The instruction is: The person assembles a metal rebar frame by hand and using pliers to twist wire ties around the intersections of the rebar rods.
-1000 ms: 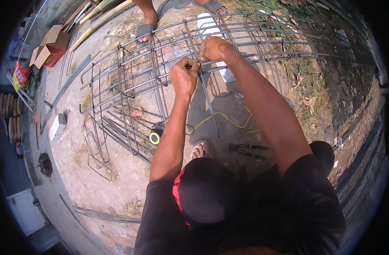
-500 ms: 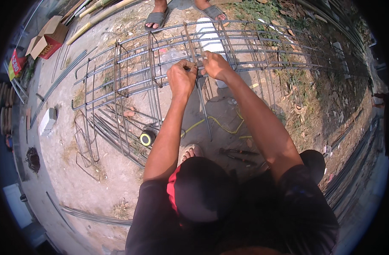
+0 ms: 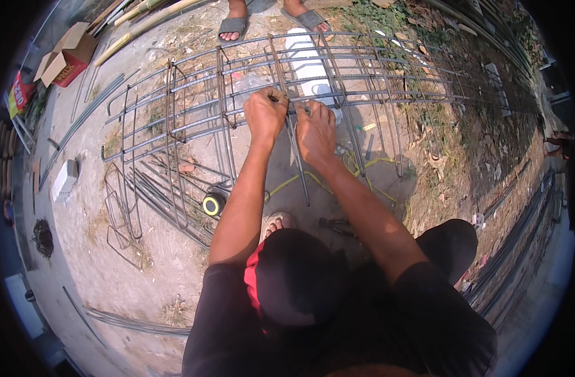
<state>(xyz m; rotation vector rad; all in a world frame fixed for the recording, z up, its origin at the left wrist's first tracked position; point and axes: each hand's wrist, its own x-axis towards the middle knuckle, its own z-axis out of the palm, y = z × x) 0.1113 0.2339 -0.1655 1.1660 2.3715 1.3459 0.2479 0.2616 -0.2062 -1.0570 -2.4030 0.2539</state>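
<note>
A cage of steel rebar (image 3: pixel 375 93) with bent stirrups stretches across in front of me. My left hand (image 3: pixel 264 116) is closed at a crossing of a long bar and a stirrup, thumb and fingers pinched together. Right beside it, my right hand (image 3: pixel 315 133) has its fingers curled down at the same crossing. Anything in the two pinches is hidden or too small to make out. Below the hands, the leg of that stirrup (image 3: pixel 299 164) slants down toward me. A white block (image 3: pixel 310 68) lies under the cage, just beyond my right hand.
A round yellow-and-black tape measure (image 3: pixel 213 204) lies left of my forearm, near loose cut bars (image 3: pixel 165 195). Yellow cord (image 3: pixel 288 182) trails over the ground. Another person's sandalled foot (image 3: pixel 233 28) stands beyond the cage. An open cardboard box (image 3: pixel 74 53) sits far left.
My right hand has come down and turned, from raised over the bar to curled fingers at the crossing. My left hand stays pinched there. The dark tool by my feet is now more covered.
</note>
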